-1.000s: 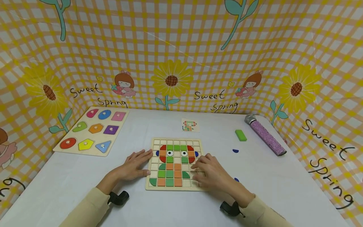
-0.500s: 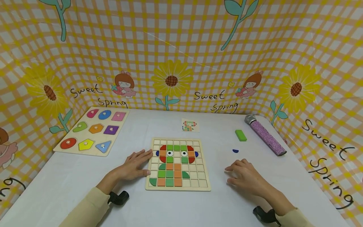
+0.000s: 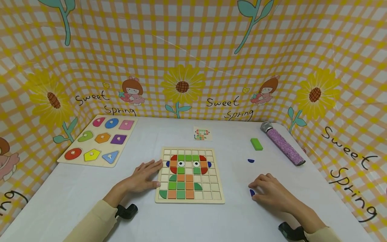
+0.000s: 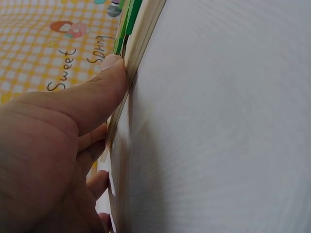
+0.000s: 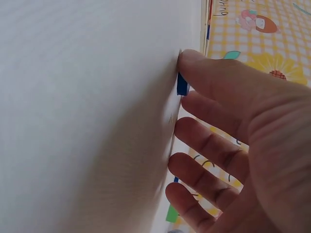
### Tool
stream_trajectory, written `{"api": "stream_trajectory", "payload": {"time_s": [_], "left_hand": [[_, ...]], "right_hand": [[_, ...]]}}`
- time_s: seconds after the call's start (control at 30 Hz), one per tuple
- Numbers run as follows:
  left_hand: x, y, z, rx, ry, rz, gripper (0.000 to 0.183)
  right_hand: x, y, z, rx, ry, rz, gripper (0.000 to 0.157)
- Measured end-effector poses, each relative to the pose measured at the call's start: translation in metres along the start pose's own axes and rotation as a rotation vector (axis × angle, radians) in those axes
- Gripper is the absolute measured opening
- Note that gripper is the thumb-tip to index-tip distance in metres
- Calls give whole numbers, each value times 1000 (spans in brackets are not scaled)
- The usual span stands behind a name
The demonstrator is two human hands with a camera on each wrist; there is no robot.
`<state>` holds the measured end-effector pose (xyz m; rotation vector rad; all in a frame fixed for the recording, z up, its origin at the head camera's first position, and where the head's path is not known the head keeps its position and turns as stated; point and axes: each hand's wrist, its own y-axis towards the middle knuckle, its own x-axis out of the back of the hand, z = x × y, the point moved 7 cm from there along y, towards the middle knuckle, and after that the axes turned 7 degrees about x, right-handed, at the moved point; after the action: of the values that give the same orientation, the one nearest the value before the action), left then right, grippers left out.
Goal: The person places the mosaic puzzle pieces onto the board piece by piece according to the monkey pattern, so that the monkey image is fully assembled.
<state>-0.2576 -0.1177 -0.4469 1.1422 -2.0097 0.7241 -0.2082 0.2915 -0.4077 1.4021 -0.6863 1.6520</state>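
Note:
In the head view, a wooden grid board (image 3: 213, 174) bears red, orange, green and blue pieces and two round eyes, laid out as a figure. My left hand (image 3: 142, 176) rests at the board's left edge, thumb and fingertips against it, fingers fairly straight. To the right of the board, my right hand (image 3: 270, 193) is low on the white table, pinching a small blue half-circle piece (image 3: 252, 193) between thumb and index finger. In the right wrist view, the thumb covers one end of this blue piece (image 5: 182, 85); the other fingertips reach down to the tabletop.
Another blue half-circle (image 3: 251, 161) and a green block (image 3: 256, 144) lie beyond my right hand. Further right is a glittery purple microphone (image 3: 284, 146). A picture card (image 3: 203, 133) sits behind the board. A knobbed shape puzzle (image 3: 102, 148) lies at the back left, before a checked cloth backdrop (image 3: 193, 50).
My right hand has left the board's right side and moved right across the table to the nearer blue half-circle, which it now pinches. My left hand has stayed at the board's edge.

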Motion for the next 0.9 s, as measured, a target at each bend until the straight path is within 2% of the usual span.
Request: {"api": "stream_trajectory", "payload": {"time_s": [0.53, 0.73, 0.9], "left_hand": [[0, 0, -1, -10, 11, -4, 73], [0, 0, -1, -13, 13, -7, 73], [-1, 0, -1, -12, 3, -6, 73]], "right_hand": [[-1, -1, 1, 45, -21, -66, 18], [2, 11, 22, 119, -9, -105, 21], [-1, 35, 48, 119, 0, -66, 23]]}}
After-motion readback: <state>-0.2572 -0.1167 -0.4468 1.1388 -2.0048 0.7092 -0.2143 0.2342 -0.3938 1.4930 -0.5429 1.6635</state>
